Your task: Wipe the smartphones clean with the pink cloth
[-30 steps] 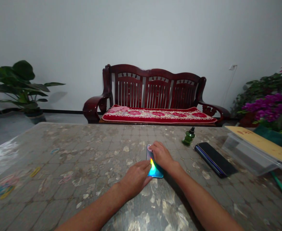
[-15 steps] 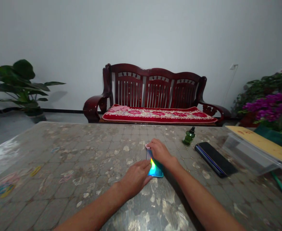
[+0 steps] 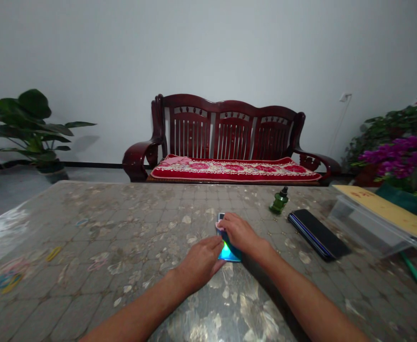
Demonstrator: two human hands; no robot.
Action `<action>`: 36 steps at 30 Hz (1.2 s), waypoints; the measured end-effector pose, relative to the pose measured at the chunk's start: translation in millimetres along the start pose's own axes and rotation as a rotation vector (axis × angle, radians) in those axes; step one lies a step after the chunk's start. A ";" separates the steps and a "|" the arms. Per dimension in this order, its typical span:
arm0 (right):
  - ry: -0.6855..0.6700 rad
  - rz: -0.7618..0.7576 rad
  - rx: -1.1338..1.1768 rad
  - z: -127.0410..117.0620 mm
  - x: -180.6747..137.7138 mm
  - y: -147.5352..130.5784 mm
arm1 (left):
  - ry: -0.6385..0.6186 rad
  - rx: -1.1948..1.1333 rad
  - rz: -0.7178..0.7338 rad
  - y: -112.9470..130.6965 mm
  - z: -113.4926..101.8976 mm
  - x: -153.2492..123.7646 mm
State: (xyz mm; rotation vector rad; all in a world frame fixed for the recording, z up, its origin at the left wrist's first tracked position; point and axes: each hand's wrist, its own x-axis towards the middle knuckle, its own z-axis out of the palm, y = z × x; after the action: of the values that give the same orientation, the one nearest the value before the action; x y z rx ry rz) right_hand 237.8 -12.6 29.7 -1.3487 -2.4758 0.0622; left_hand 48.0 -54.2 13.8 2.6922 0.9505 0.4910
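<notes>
A phone [image 3: 232,257] with a shiny, iridescent blue back lies flat on the patterned tabletop in front of me. My left hand [image 3: 202,257] grips its near left edge, fingers closed along the side. Over the upper part of the phone is my right hand [image 3: 239,232], its fingers pressing a small pinkish-white cloth [image 3: 220,225] against the surface. Most of the cloth is hidden under the fingers. The phone's far end shows just beyond them.
Right of my hands stand a green spray bottle [image 3: 279,201], a black wallet-like case [image 3: 318,235] and a clear plastic box [image 3: 367,228] with a yellow board on top. Coloured bands [image 3: 11,280] lie at left. A wooden bench [image 3: 230,128] is behind the table [image 3: 151,199].
My right hand has slid the cloth down the phone toward me, uncovering its far end. My left hand stays at the phone's edge.
</notes>
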 end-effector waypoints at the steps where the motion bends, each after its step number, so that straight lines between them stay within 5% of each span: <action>1: 0.004 0.036 -0.005 0.8 3.1 2.0 | 0.005 -0.005 0.006 -0.5 0.2 -0.2; 5: 0.035 0.083 0.003 4.5 6.5 5.7 | 0.016 -0.011 0.034 -2.1 1.2 -0.1; 11: 0.019 -0.113 0.063 1.5 -18.6 2.5 | 0.010 0.003 0.009 -1.9 2.3 0.3; 19: 0.085 0.249 -0.090 6.2 -4.5 23.0 | 0.063 0.017 0.050 -5.6 5.9 -2.2; 28: 0.035 0.043 0.010 -1.0 -28.4 16.9 | 0.069 -0.017 0.059 -2.9 2.2 -1.1; 36: 0.169 0.276 -0.004 12.8 -9.8 23.5 | 0.037 0.006 0.037 -4.5 4.8 -2.6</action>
State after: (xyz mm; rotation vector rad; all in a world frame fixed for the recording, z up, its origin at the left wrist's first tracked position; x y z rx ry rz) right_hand 258.0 -6.2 10.6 -1.6178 -2.1410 0.0049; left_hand 45.5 -53.0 7.2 2.7198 0.9146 0.5479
